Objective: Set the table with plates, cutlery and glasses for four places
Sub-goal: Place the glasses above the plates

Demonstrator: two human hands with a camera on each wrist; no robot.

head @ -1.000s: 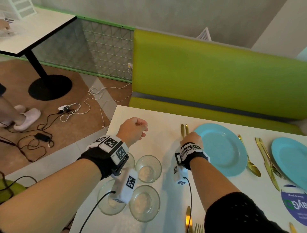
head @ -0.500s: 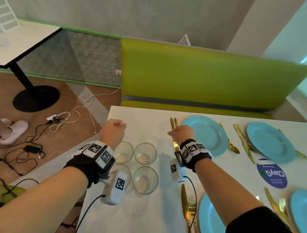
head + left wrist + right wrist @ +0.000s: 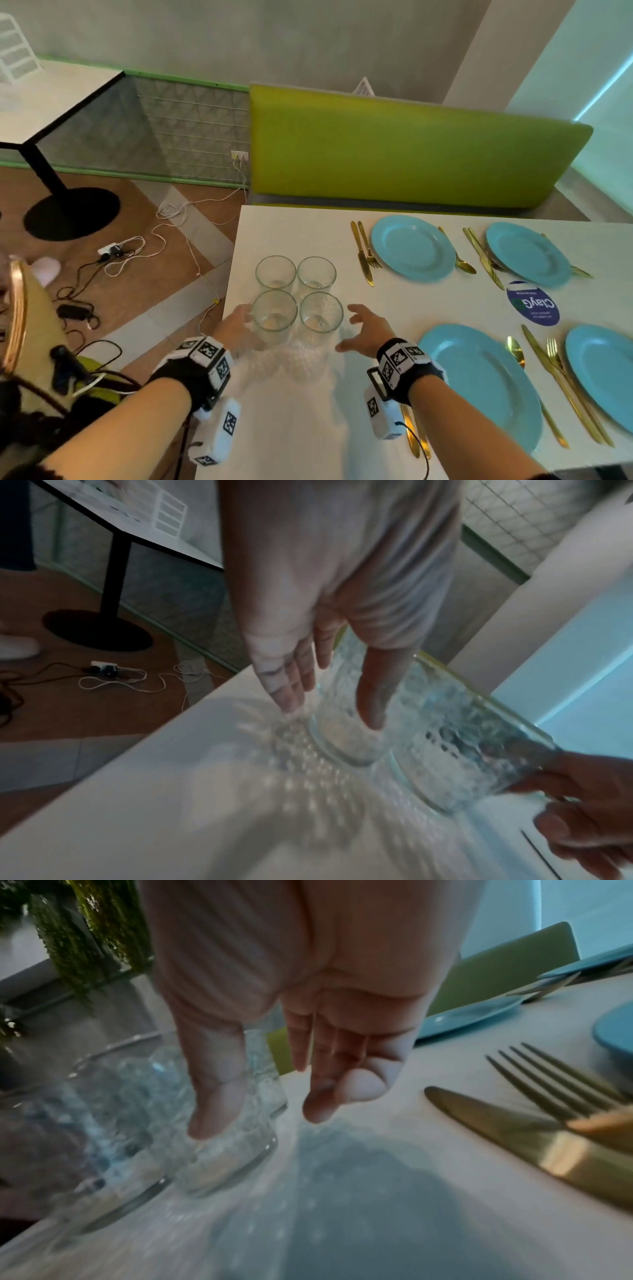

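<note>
Head view: glasses between hands.

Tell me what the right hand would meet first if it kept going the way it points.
Probably the near right glass: the right hand is open just beside its wall, thumb closest. Whether it already touches is unclear.

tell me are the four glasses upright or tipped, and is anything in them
Upright and empty: all four glasses stand on their bases on the table, open rims up, with bare bottoms showing through.
</note>
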